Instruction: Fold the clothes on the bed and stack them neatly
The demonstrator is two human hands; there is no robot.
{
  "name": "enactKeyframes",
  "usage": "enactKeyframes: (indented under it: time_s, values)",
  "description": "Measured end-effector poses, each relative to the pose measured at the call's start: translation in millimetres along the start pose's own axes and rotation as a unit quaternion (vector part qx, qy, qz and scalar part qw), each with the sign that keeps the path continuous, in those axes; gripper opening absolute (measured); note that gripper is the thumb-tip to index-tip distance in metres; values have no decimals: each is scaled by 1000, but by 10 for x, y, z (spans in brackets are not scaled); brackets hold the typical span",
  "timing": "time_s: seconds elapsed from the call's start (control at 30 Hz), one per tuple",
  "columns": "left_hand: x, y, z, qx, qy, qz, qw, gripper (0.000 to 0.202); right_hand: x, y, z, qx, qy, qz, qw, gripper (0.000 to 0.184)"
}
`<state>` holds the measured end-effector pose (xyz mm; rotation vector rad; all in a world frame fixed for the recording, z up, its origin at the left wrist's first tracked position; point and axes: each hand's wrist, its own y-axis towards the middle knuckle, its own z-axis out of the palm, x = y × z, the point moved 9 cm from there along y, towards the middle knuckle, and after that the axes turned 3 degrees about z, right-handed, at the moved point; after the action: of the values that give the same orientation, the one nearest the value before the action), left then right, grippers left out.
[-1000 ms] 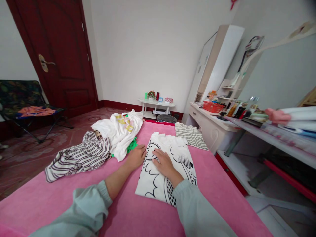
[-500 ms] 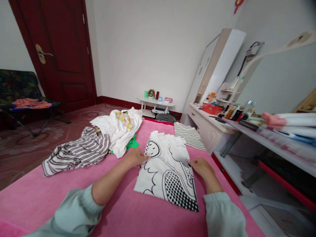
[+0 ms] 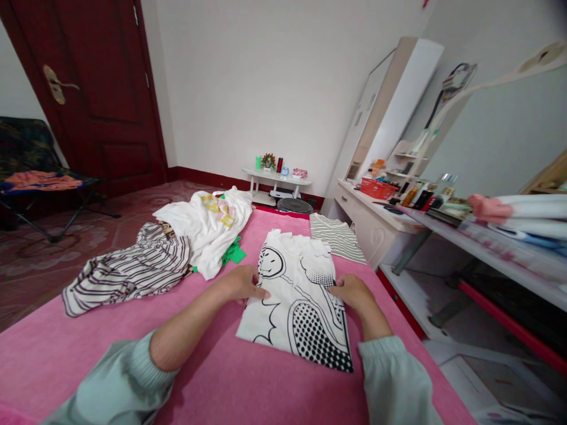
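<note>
A white T-shirt with a black cartoon print (image 3: 296,295) lies folded into a long strip on the pink bed cover (image 3: 230,378). My left hand (image 3: 241,284) pinches the shirt's left edge about halfway along its length. My right hand (image 3: 352,291) grips the right edge at the same height, fingers curled onto the cloth. Both sleeves are pale green.
A striped garment (image 3: 128,273), a white garment (image 3: 206,224) and a bit of green cloth (image 3: 233,254) are piled at the left. A folded striped top (image 3: 335,236) lies at the far right. A white dresser (image 3: 376,218) and a desk (image 3: 487,236) stand right of the bed.
My right hand slid from the middle of the shirt to its right edge and took hold. The left hand closed on the left edge. The camera view shifted a little.
</note>
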<state>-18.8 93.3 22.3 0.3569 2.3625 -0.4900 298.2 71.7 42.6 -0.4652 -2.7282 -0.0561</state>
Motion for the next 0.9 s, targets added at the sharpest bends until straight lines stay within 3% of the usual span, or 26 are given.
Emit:
enactKeyframes:
  time_s: [0.1, 0.17, 0.2, 0.3, 0.4, 0.5, 0.67, 0.9]
  values:
    - [-131, -37, -206, -130, 120, 18, 984, 30, 45, -70, -85, -25, -57, 47, 997, 10]
    - [-296, -90, -268, -212, 170, 59, 961, 29, 180, -134, -189, -87, -69, 39, 993, 13]
    - [-393, -107, -232, -226, 177, 96, 953, 29, 287, -165, -201, -106, -62, 14, 992, 15]
    - [-670, -132, 65, -178, 159, 245, 940, 26, 658, -246, -31, -86, -14, -105, 991, 19]
    - [-766, -137, 326, -123, 160, 316, 927, 23, 861, -307, 209, -52, 1, -167, 985, 25]
    - [-781, -125, 409, -126, 193, 327, 917, 26, 905, -330, 367, -39, -17, -184, 982, 35]
    - [-828, -103, 485, -126, 265, 321, 900, 56, 903, -323, 441, -20, -7, -201, 979, 42]
    - [-826, 2, 556, -120, 311, 286, 898, 54, 871, -262, 476, 4, 34, -186, 982, 39]
